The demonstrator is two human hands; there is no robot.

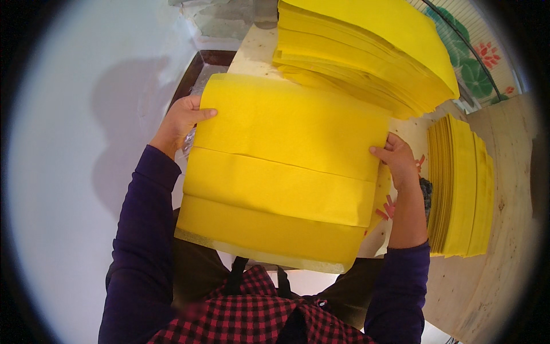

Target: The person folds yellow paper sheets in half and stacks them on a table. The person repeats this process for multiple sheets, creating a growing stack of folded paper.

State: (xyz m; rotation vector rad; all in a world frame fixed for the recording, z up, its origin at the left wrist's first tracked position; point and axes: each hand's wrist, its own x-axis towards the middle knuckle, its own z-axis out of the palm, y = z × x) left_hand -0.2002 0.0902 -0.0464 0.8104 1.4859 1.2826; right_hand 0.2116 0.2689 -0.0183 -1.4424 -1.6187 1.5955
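Between my hands is a wide yellow folded sheet point(286, 126), paper or thin cloth, with two crosswise edges showing across its lower half. My left hand point(184, 119) grips its left edge near the upper corner, thumb on top and fingers beneath. On the opposite side my right hand point(397, 159) pinches the right edge the same way. The sheet's lower end reaches over the table's near edge, above my lap. Under that end a pale, speckled strip point(252, 249) sticks out; I cannot tell what it is.
A tall stack of yellow sheets point(366, 51) stands at the far side of the table. To the right, another bundle of folded yellow sheets point(458, 189) rests on a wooden board point(504, 229). Small red pieces point(389, 207) lie by my right forearm. A white wall point(69, 172) rises at left.
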